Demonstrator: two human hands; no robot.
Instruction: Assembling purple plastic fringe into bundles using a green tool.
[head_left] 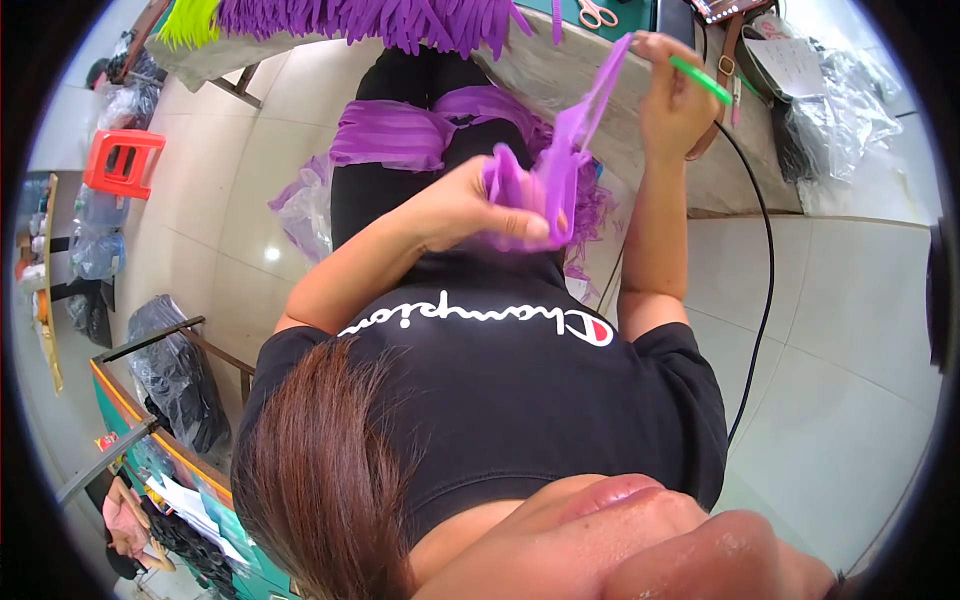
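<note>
My left hand point(478, 208) is closed round a folded bundle of sheer purple fabric point(560, 190) in front of my chest. From this bundle a thin purple strip stretches up to my right hand point(672, 90), whose fingertips pinch its end. A slim bright-green tool point(702, 80), shaped like a pen, is also held in my right hand; its exact kind I cannot make out. More sheer purple fabric point(390, 135) lies across my lap, over black trousers. Loose purple shreds hang beside my knee.
Purple fringe point(370, 18) and lime-green fringe point(188, 22) hang over the table edge. Pink-handled scissors point(597, 13) lie on the table. A black cable point(768, 250) runs down at the right. At the left are a red stool point(122, 163) and another person point(128, 520).
</note>
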